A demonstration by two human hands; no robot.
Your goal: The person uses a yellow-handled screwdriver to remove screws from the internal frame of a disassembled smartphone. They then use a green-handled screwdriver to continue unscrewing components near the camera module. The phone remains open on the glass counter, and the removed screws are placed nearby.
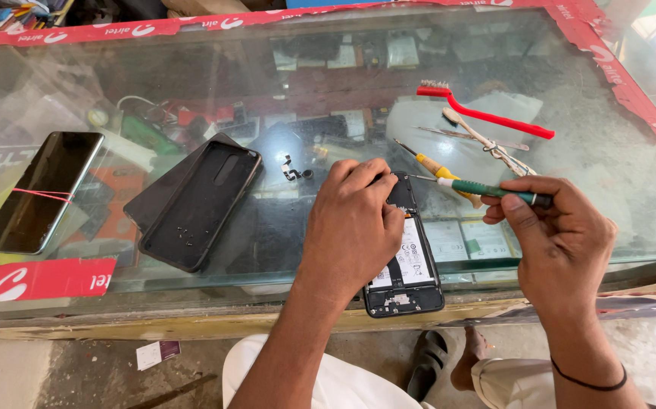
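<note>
An opened phone [409,266] with its back removed lies on the glass counter [608,174], its battery showing. My left hand [352,227] rests on the phone's upper part, fingers curled over it. My right hand [559,235] holds a green-handled screwdriver [494,190] level, its thin tip pointing left toward the phone's top end. A yellow-handled screwdriver [437,170] lies on the glass just behind the green one.
A black phone back cover [199,204] with small screws on it lies left of centre. Further left is a phone [40,189] with a pink rubber band. A red brush [487,113], tweezers [472,136] and a small black part [294,171] lie behind.
</note>
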